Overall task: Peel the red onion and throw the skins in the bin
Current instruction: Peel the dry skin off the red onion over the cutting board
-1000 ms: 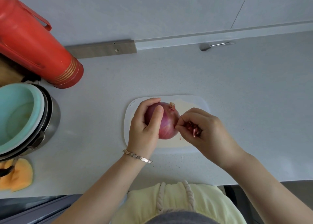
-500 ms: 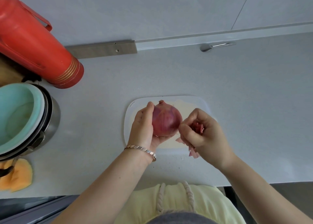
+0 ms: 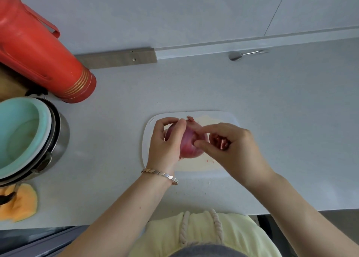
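While the red onion (image 3: 189, 144) is held over the white cutting board (image 3: 229, 119), just below the middle of my view, I judge the peeling partly done. Some skin is off and no bin shows anywhere, so stripping the rest and dumping it remain.

The onion looks smooth, pinkish-purple and glossy, with a dry papery tuft at its twelve o'clock. I cannot tell whether it rests on the board.

My left hand (image 3: 165, 144) wraps it from nine o'clock, fingers curled over the top. My right hand (image 3: 233, 150), at three o'clock, reaches index finger and thumb onto the onion's surface, while the other fingers curl over torn skins (image 3: 221, 143) in the palm. Red flecks (image 3: 208, 160) lie on the board at five o'clock.

Farther out, a red flask (image 3: 38, 53) lies at ten o'clock, a steel pot (image 3: 60, 140) holding a teal bowl (image 3: 19, 136) at nine, and a spoon (image 3: 244, 54) at one.
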A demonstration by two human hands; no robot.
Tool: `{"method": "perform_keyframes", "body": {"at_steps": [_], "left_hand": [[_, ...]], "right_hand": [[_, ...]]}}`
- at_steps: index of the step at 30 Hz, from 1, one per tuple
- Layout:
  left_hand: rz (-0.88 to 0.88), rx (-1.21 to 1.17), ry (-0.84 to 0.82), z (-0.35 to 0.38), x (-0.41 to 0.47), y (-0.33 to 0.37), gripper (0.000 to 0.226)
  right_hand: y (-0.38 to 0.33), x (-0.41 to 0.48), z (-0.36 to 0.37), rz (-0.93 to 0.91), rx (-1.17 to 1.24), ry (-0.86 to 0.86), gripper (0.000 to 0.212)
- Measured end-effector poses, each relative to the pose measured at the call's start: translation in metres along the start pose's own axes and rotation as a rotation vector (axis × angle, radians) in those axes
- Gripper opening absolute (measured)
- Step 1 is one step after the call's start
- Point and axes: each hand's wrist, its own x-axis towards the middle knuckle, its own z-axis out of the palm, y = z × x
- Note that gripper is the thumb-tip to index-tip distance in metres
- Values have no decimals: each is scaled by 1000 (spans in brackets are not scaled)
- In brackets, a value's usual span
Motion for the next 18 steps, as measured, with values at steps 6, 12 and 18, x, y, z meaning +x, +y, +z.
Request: {"method": "perform_keyframes", "body": {"at_steps": [6,12,18], "left_hand": [[1,103,47,0,-2,-8,22],[80,190,15,-1,-3,-10,14],[177,287,-23,-3,0,-12,10]], "right_hand": [[8,-3,1,17,-107,-18,11],[4,-1,-4,102,-38,-67,20],[5,0,-7,107,-143,-204,5]]}}
